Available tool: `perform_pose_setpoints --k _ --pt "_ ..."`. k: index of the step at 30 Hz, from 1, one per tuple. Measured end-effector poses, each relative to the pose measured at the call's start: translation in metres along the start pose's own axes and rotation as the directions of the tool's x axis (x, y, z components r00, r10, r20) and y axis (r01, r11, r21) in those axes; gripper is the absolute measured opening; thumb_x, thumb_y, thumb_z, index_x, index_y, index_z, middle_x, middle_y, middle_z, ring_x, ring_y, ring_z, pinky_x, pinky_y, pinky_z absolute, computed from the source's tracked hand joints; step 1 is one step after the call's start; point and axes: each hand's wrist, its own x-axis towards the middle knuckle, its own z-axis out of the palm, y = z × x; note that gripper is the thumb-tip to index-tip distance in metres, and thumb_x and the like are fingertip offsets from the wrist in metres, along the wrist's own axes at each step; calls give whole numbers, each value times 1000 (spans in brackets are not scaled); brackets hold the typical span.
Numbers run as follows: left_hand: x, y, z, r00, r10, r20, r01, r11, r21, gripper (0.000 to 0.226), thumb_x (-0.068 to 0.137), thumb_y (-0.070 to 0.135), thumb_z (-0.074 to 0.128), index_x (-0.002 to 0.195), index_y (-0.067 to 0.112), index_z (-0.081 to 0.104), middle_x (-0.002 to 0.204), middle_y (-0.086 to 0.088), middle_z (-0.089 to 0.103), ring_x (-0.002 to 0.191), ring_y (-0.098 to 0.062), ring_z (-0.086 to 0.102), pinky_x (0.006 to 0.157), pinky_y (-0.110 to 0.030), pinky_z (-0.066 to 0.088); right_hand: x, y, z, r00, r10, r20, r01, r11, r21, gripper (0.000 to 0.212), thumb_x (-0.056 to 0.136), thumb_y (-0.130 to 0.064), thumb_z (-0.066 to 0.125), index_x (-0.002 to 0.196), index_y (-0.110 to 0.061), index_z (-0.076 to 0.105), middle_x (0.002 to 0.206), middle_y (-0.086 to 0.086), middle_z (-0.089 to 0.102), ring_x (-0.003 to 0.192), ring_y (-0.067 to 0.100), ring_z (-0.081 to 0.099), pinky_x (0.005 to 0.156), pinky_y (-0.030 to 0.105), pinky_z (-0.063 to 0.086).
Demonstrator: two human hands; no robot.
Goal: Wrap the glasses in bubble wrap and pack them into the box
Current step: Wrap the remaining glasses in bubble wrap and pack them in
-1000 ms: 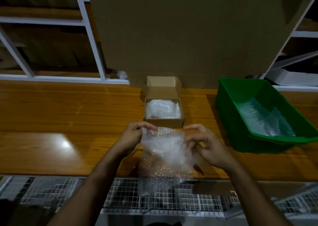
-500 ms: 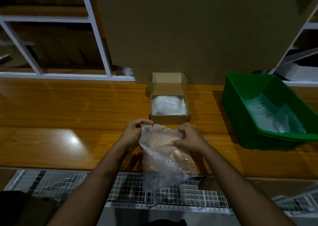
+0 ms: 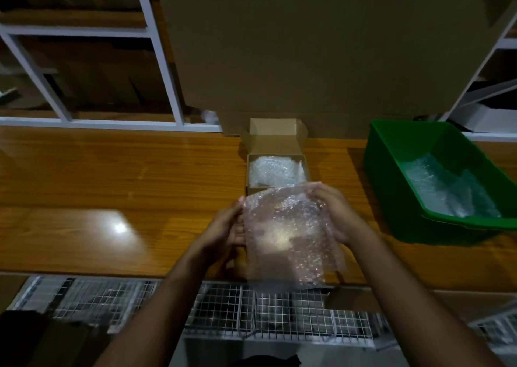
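We hold a sheet of bubble wrap (image 3: 288, 235) up between our hands above the near edge of the wooden tabletop (image 3: 112, 187), the left hand (image 3: 226, 226) gripping its left edge and the right hand (image 3: 335, 212) curled over its upper right corner. Whether a glass sits inside it we cannot tell. Just behind it stands the small cardboard box (image 3: 275, 170), lid open, with a wrapped bundle (image 3: 275, 169) inside, and to the right a green bin (image 3: 436, 182) holds more plastic wrap.
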Motion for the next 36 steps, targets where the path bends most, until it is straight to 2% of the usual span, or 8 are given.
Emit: perform_pose_setpoints --k 5,9,14,19,23,28,34,36 --pt "-8 -12 15 997 -31 -69 35 998 53 58 89 64 55 110 10 63 83 -13 68 71 -27 65 68 -36 55 -13 28 2 980 191 52 -195 977 88 29 98 -34 59 124 -21 58 108 -11 61 101 14 60 82 35 50" --pt "-10 -24 17 991 80 -111 -54 974 219 17 89 17 73 99 9 62 88 -10 69 73 -22 68 66 -42 59 -10 35 0 987 138 -77 -135 990 34 35 82 -9 79 113 -8 64 117 15 70 101 30 70 83 45 58" --pt "-9 -28 18 998 48 -46 -40 986 163 28 86 4 74 112 1 66 101 -15 75 93 -35 72 76 -41 59 -10 38 -13 986 144 -79 -126 972 198 22 90 -22 70 110 -15 65 114 9 72 109 29 67 87 45 55" --pt "-2 -31 20 956 81 -281 -56 994 97 62 62 23 94 114 2 67 107 -14 75 100 -34 72 90 -52 57 -28 54 -13 956 239 169 -242 970 -7 75 74 -48 78 132 -6 54 127 6 67 118 23 63 97 41 51" --pt "-5 -28 31 964 48 -263 -34 998 57 53 67 14 90 113 4 66 104 -13 76 94 -33 74 83 -54 60 -30 52 -1 985 104 135 -106 994 6 40 84 -22 76 118 -4 63 105 8 76 99 25 73 78 36 59" --pt "-10 -23 30 996 -37 -83 41 998 38 29 92 17 69 113 -3 66 109 -22 73 100 -40 71 89 -55 57 -32 48 -5 997 -5 74 14 993 -121 25 93 -28 68 111 -11 69 105 8 76 100 25 72 94 53 55" --pt "-18 -13 26 977 190 -101 -174 973 153 12 87 -3 69 96 4 72 91 -9 77 87 -24 72 73 -30 58 -42 39 -20 976 -73 204 110 978 -175 58 79 -50 78 108 -1 67 102 37 62 91 55 61 76 55 51" --pt "-22 -3 26 975 214 -64 -201 966 164 14 87 -5 67 97 3 73 94 -9 77 87 -23 73 73 -30 60 -43 32 -23 973 -114 199 134 987 -90 29 87 -25 75 103 -1 70 97 28 69 89 46 65 80 55 52"
